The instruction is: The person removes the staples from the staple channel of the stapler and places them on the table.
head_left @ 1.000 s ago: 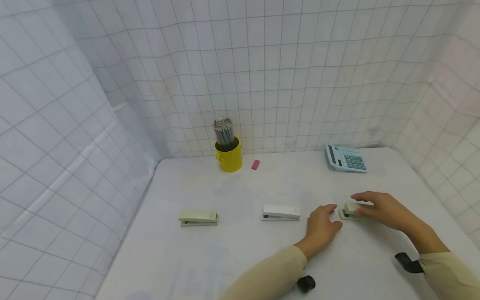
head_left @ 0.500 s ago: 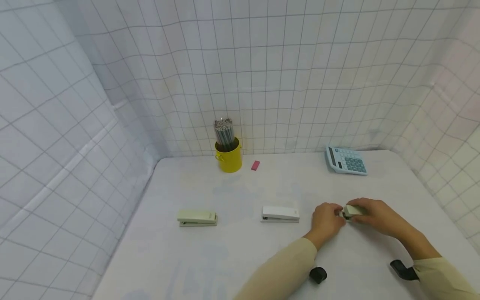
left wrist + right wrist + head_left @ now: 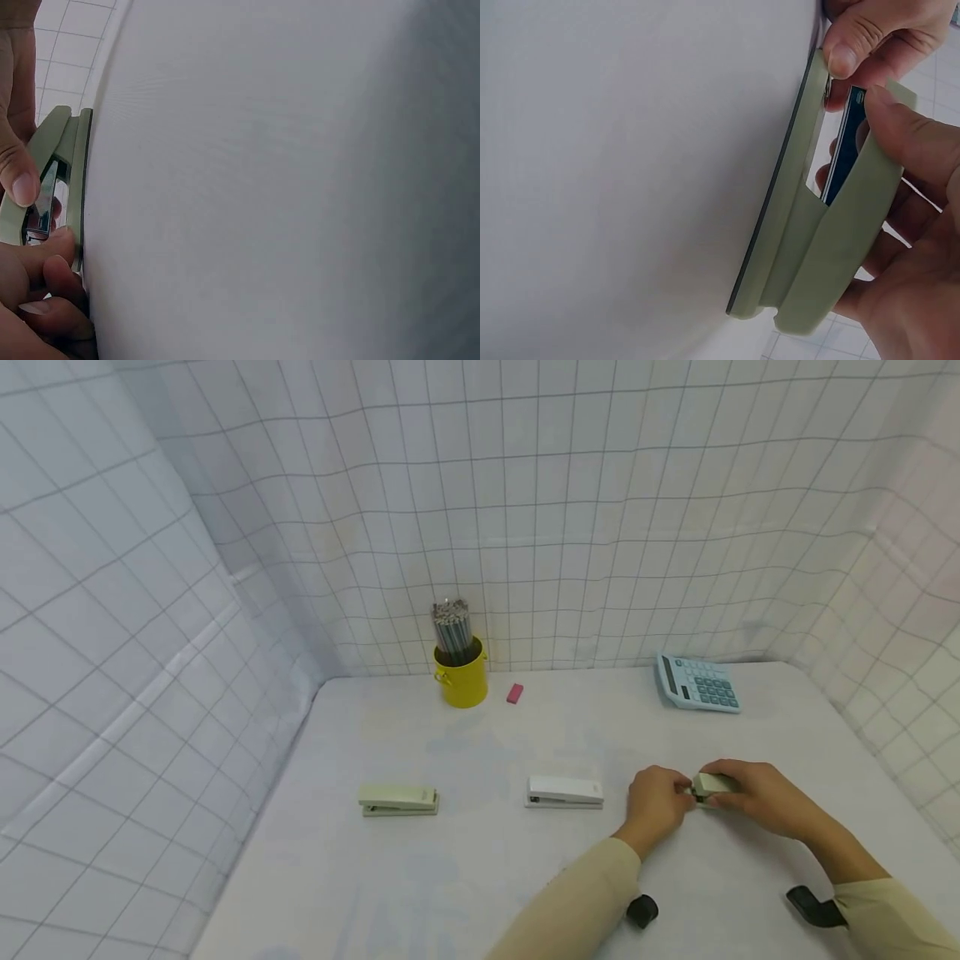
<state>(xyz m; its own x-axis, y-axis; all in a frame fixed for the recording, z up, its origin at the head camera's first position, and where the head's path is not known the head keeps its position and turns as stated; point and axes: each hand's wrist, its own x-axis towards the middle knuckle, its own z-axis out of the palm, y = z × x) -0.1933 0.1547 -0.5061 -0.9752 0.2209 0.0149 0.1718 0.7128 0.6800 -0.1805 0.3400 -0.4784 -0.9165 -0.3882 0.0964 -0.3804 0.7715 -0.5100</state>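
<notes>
A pale green stapler (image 3: 716, 784) stands on the white table at the right, between both hands. My right hand (image 3: 768, 797) grips its upper arm from above, thumb on the near side and fingers behind. At the stapler's front end my left hand (image 3: 654, 802) pinches the base, thumb and fingertips close to the metal plate. In the right wrist view the stapler (image 3: 847, 232) has its arm raised from the base, and a dark metal staple channel shows in the gap. The left wrist view shows the same stapler (image 3: 79, 180) at the left edge, partly covered by fingers.
Left of the hands are a white stapler (image 3: 564, 792) and another pale green stapler (image 3: 398, 800). Along the back stand a yellow bucket (image 3: 463, 685) of thin grey sticks (image 3: 453, 631), a pink eraser (image 3: 514, 693) and a blue calculator (image 3: 699, 683). Grid-patterned cloth (image 3: 517, 527) encloses the table.
My left hand has moved right to the stapler's front and now pinches its base. My right hand, loosely over the stapler before, has closed around its upper arm.
</notes>
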